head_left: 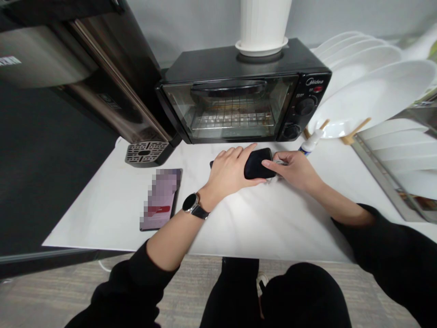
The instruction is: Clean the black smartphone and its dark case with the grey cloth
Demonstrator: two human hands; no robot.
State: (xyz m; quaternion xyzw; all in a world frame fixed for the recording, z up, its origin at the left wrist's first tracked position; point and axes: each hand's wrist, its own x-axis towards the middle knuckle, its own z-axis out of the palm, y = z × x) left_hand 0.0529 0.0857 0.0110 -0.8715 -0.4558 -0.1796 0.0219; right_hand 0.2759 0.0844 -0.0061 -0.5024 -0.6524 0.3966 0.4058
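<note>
A black phone [256, 164] with a dark screen is low over the white counter, its long side running left to right. My left hand [228, 169] is closed around its left part, fingers over the far edge and thumb along the near edge. At the phone's right end, my right hand [293, 167] pinches a crumpled pale cloth or tissue [272, 180], with the thumb resting on the screen. The cloth is partly hidden by my fingers and the phone. Just beyond my right hand stands a small white bottle [310, 142].
Behind my hands is a black toaster oven [239, 109] with a white pot [264, 27] on top. A second phone [161, 199] lies left of my left forearm. A dispenser [145, 152] stands at left; racked white plates [372, 91] are at right. The counter's front edge [266, 258] is near me.
</note>
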